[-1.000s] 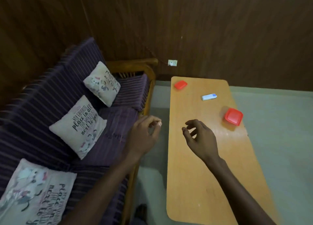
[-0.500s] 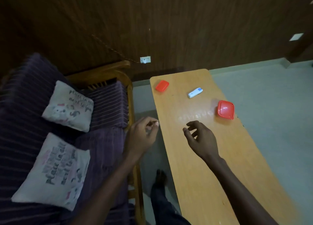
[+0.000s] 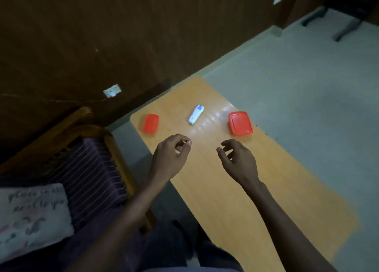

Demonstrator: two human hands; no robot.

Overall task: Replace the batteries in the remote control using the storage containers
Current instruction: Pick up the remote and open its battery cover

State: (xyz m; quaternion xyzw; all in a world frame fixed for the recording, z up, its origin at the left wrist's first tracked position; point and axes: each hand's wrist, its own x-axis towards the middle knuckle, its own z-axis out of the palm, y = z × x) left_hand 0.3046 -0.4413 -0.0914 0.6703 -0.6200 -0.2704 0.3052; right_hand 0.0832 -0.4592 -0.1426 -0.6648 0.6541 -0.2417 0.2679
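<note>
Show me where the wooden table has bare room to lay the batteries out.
The near half of the orange wooden table, under the forearms, is bare. Small gaps flank the white remote control, between the small red lidded container and the larger red lidded container. The far end is crowded.

I saw the white remote control point(image 3: 196, 114) lying flat on the far part of the table, its blue-marked end pointing away and slightly right. To its left sat the small red container point(image 3: 150, 123), lid on. To its right, near the table's right edge, sat the larger red container point(image 3: 240, 123), also lidded. All three lay well apart.
</note>
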